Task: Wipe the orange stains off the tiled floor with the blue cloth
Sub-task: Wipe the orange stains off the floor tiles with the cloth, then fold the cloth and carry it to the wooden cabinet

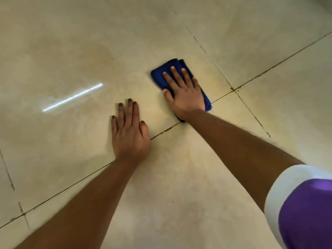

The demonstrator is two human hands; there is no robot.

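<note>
Right hand [185, 95] presses the blue cloth [159, 76] flat on the tiled floor [71, 51].

The cloth is folded and lies just beside the crossing of grout lines [233, 89], on the side toward the left hand [130, 135]. The right hand's grip is open: straight, spread fingers lie on top of the cloth and nothing is curled around it. The left hand is also open, palm down on the bare tile, nearer the person than the cloth and apart from it. Faint orange stains [218, 83] tint the tile between the cloth and the crossing, and darker orange marks follow the grout there.
</note>
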